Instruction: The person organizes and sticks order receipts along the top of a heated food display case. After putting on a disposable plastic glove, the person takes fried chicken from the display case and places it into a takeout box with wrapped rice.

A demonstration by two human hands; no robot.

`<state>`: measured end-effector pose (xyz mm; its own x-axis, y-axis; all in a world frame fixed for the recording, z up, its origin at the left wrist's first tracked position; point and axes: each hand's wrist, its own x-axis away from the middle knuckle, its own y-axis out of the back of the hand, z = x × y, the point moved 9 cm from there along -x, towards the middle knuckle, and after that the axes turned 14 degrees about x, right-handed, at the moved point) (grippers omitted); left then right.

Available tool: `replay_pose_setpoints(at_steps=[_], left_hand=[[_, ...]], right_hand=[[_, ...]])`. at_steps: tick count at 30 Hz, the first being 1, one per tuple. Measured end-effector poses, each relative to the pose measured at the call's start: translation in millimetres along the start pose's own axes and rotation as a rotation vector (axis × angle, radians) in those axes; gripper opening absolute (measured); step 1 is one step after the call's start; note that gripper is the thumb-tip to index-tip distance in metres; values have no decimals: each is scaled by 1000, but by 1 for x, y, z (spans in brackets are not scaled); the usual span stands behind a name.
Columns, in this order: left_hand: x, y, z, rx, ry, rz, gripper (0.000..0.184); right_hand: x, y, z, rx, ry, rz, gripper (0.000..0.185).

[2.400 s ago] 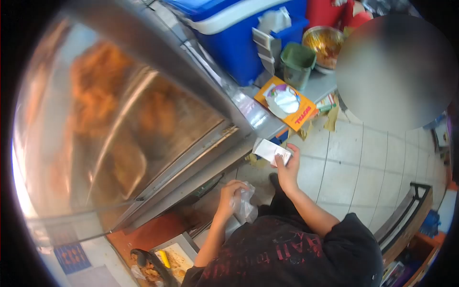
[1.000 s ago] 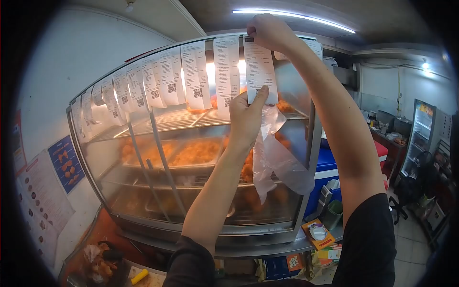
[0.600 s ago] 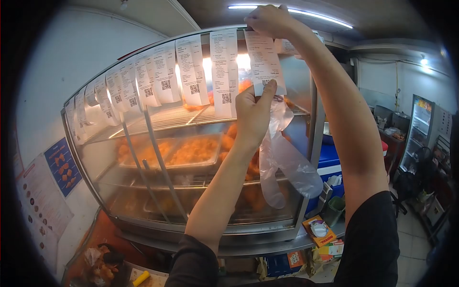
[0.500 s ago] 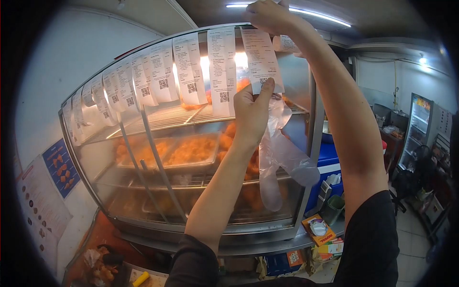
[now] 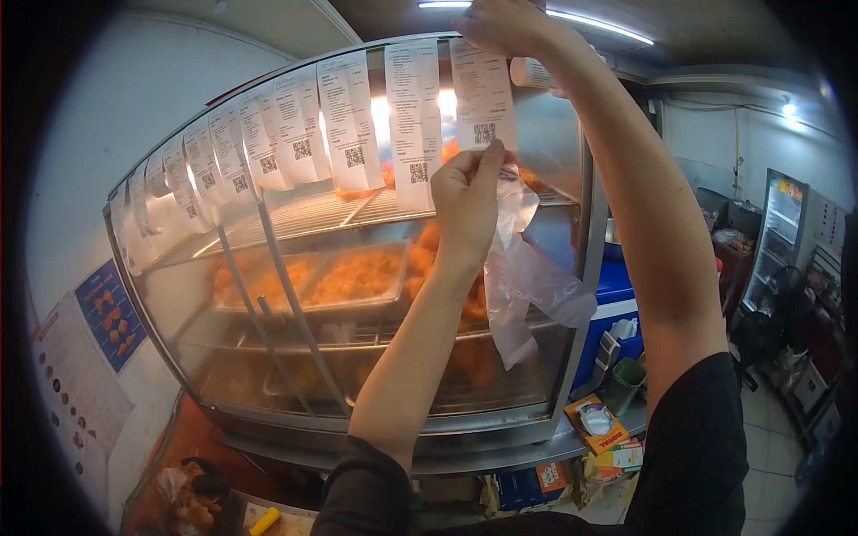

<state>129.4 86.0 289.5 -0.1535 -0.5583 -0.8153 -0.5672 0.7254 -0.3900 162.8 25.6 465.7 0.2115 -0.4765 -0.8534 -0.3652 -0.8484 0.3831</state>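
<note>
My left hand [image 5: 469, 196] pinches the bottom end of a white printed receipt [image 5: 483, 94] between thumb and fingers. Out of the same hand hangs a clear plastic glove or bag [image 5: 527, 277]. My right hand [image 5: 500, 27] is closed at the receipt's top edge, against the upper rim of the glass display case [image 5: 357, 424]; what its fingers pinch there is partly hidden. To the left, several more receipts [image 5: 412, 125] hang in a row along that rim. Behind the glass, trays of orange-brown fried food [image 5: 357, 275] rest on wire racks.
Right of the case are a blue cooler [image 5: 617, 284], a green container [image 5: 624, 386] and a yellow-orange box [image 5: 597, 425]. A lit fridge [image 5: 779, 232] stands at the far right. At the lower left are a dark bowl of food scraps [image 5: 192, 500] and a yellow object [image 5: 265, 521].
Both hands have risen from low beside the case to its top rim, and the receipt now hangs there. Over the last second the hands hardly moved; the hanging plastic swung and the view shifted slightly.
</note>
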Motion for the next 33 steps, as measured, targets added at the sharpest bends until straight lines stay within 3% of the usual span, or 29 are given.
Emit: replay_pose_setpoints(at_steps=[3,5,6,8,9,11,14,16,21,23,25,27,28,29,30,31,33], left_hand=[[-1,0,4,-54,-14,24,23],[-4,-1,8,-90,-40,51,21],[-5,-1,11,-87,-35,49,20],[-4,-1,18,-82,-22,48,19],[-3,-2,21,-53,12,52,21],[1,0,23,-28,46,50,23],[23,1,17,11,189,96,21],[44,-1,1,-107,145,249,24],[104,3,-49,-276,-38,357,27],[127,17,-64,-394,-77,393,24],[150,39,-74,-345,1,359,28],[174,63,-74,-280,94,300,27],[189,69,-72,-280,96,301,27],[200,82,-67,-232,100,209,26],[210,96,-62,-183,106,119,24],[222,101,-56,-182,109,122,24],[245,130,-29,-7,274,-77,25]], right_hand=[[-6,-13,-5,69,-49,71,48],[3,1,-2,-3,-20,-158,45],[-3,1,-5,-3,-20,-158,45],[-12,-30,8,392,208,155,40],[-9,-26,11,391,208,158,40],[-3,-14,-3,79,-71,149,38],[-7,-10,-8,53,-94,-23,40],[-8,-20,-9,32,-72,-69,40],[-5,-27,-15,13,-40,-75,43],[35,16,-16,-147,-154,-285,51],[108,57,-2,-310,-35,-848,26],[173,-21,37,-831,-169,-163,50],[212,-49,88,-1252,-98,274,60],[250,-51,131,-1129,296,369,57],[286,-61,161,-1477,267,565,52],[308,-63,180,-1338,427,481,47],[352,-91,203,-1521,235,481,50]])
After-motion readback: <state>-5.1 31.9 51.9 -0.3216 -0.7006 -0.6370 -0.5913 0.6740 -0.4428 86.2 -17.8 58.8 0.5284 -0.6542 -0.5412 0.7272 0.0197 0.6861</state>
